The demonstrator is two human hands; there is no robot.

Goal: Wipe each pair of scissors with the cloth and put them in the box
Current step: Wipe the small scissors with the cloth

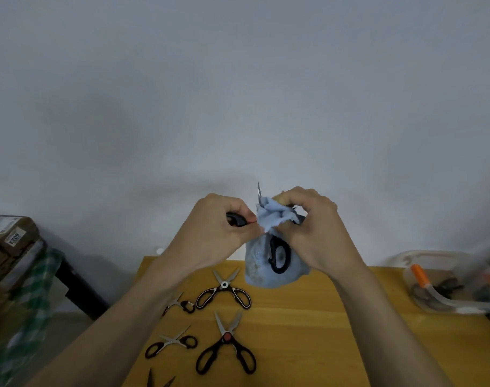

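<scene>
My left hand (220,227) grips one black handle of a pair of scissors (278,256) held up above the table's far edge. Its other handle loop hangs in front of the cloth, and a blade tip pokes up above the hands. My right hand (313,227) pinches the light blue cloth (269,216) around the blades; the rest of the cloth hangs down below. Several more black-handled scissors (224,291) lie open on the wooden table (322,331) beneath my left arm. The clear plastic box (422,300) stands at the table's right edge with items inside.
An orange-capped item (419,275) leans in the box. Stacked cardboard boxes (9,241) and a green checked cloth (31,297) sit off the table to the left. A plain wall fills the upper view.
</scene>
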